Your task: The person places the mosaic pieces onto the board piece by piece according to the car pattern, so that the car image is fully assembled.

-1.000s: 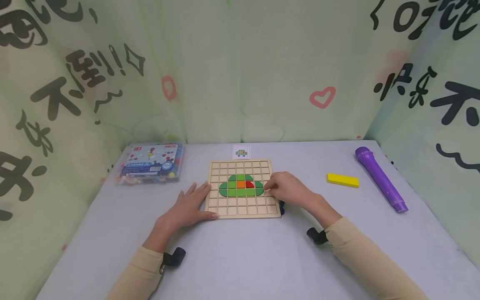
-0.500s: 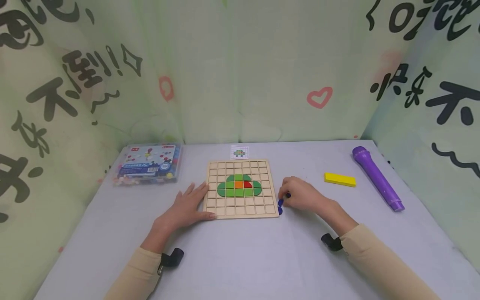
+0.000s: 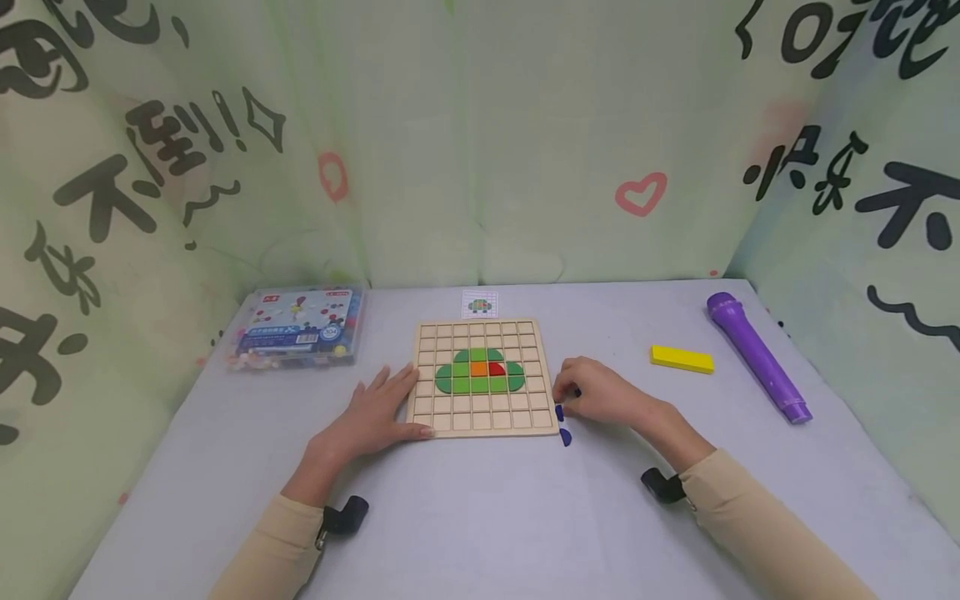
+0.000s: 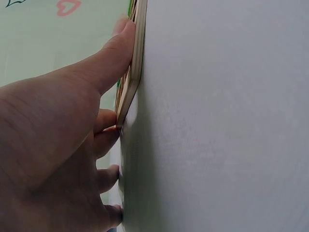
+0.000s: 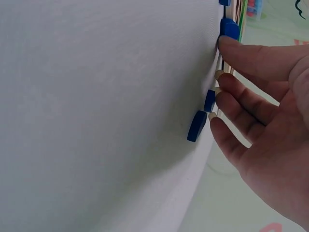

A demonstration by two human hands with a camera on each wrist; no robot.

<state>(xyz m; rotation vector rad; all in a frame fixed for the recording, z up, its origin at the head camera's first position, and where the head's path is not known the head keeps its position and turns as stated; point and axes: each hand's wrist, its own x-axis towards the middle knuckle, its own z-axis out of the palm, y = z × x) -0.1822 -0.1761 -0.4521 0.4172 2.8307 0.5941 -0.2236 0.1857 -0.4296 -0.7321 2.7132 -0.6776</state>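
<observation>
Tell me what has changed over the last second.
The right hand has moved off the board to the blue pieces beside its right edge. The blue piece nearest the person has slid closer, past the board's corner. Whether the hand grips one, I can't tell. The left hand still rests on the board's left edge; the colored pattern, yellow block and purple microphone stayed put.
</observation>
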